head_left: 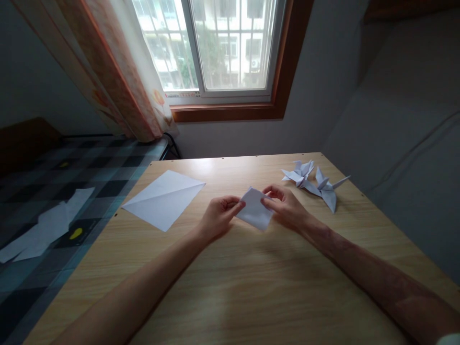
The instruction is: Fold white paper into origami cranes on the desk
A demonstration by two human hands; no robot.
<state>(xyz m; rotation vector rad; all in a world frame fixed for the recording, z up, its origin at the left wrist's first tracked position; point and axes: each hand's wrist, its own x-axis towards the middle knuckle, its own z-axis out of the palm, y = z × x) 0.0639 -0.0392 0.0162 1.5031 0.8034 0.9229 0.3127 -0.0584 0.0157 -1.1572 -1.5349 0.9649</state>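
Your left hand (pixel 220 216) and right hand (pixel 284 203) each press thumb against fingers, pinching a folded paper square (pixel 256 210) from opposite sides above the wooden table (pixel 230 292). Left of your fingers lies a creased paper sheet (pixel 165 200); to their right, two origami cranes (pixel 312 187).

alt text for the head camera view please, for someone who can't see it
A person's left hand and right hand hold a small folded paper over a wooden table. A creased white sheet lies to the left, folded paper cranes to the right.
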